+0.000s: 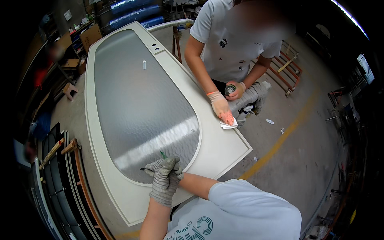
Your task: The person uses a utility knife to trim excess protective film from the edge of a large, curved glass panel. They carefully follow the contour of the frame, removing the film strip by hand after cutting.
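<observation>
My hands, in grey-white work gloves, are close together above the lower end of a door panel (218,150) with a cream frame. My left hand (163,182) is closed, in front of my right hand (177,173), which it largely covers. A thin green piece (162,154) juts up from the closed fingers. A small dark tip (143,169) sticks out to their left. What these belong to, and which hand grips which, is hidden. Under my hands is the panel's grey textured glass (136,116), long with a rounded end.
Across the panel a person in a white shirt presses a folded white cloth (229,123) on the frame with one gloved hand (221,107) and holds a can (230,89) in the other. A small white cylinder (144,65) is on the glass. Racked panels (60,180) stand left.
</observation>
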Motion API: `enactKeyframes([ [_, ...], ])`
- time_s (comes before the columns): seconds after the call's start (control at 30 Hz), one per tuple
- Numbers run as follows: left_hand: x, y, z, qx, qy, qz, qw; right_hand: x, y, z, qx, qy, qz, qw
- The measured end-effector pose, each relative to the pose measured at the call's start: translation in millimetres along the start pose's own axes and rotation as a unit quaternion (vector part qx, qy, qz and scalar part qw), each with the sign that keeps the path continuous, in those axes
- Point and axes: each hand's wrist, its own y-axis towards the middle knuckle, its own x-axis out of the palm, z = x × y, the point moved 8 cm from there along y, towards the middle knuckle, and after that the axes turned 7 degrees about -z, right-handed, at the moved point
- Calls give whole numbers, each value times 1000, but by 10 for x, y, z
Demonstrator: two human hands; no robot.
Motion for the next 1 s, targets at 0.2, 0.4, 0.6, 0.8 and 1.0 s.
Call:
enactKeyframes([
  [0.2, -39, -180, -83, -34, -55, -25, 998, 19, 38, -11, 7, -16, -8, 1000],
  [0.4, -266, -444, -23, -6, -82, 11, 997, 510, 431, 503, 44, 374, -92, 922],
  [0.6, -1910, -1292, -270, 6, -8, 210, 978, -79, 161, -142, 2, -32, -34, 999],
  [0.8, -2498, -1795, -330, 17, 86, 327, 941, -81, 186, -95, -6, -21, -23, 999],
  [1.0, -2689, -1668, -297, 129, 251, 411, 866, -157, 159, -181, -15, -2, -49, 999],
])
